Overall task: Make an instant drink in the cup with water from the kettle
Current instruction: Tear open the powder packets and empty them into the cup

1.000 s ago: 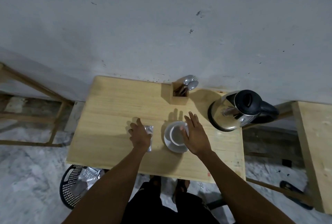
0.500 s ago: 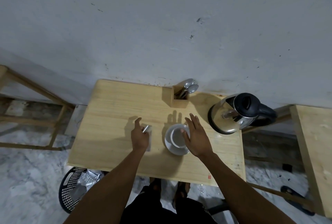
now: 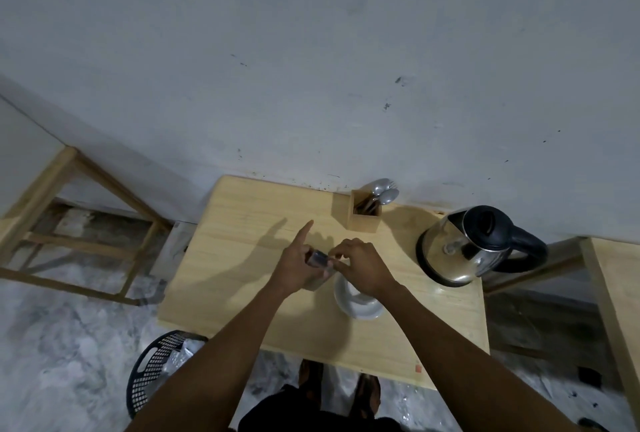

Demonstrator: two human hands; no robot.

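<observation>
**Sachet lifted off the table, both hands set to tear it**

Both hands have risen and met since the earlier pictures, when the left lay on the sachet flat on the table and the right rested at the cup. Now the left hand (image 3: pixel 294 267) holds the small silvery sachet (image 3: pixel 320 258) up above the table (image 3: pixel 225 258), gripping it with thumb and curled fingers while the forefinger points away toward the wall. Closing in from the other side, the right hand (image 3: pixel 363 267) pinches the packet's right end between thumb and fingertips. Motion blur softens the packet, so it seems unopened, though that is not certain.

Nearest the person, under the table's near-left corner, a black mesh basket (image 3: pixel 152 366) stands on the floor with crumpled wrappers inside. On the table, just under the right wrist and toward the middle of the near half, the white cup (image 3: pixel 356 295) sits on its saucer (image 3: pixel 363 310), mostly hidden. Farther off, a steel kettle (image 3: pixel 460 251) with a black lid and handle stands at the right edge, untouched. At the far edge against the wall, a wooden holder (image 3: pixel 363 215) keeps spoons (image 3: pixel 384 191) upright.

By my judgement, the step in hand is opening the sachet. Next comes a tear across one end, then tipping the powder into the cup; pouring and stirring remain.

No brand, label or writing can be read anywhere; a small red mark near the table's near-right corner is illegible.
</observation>
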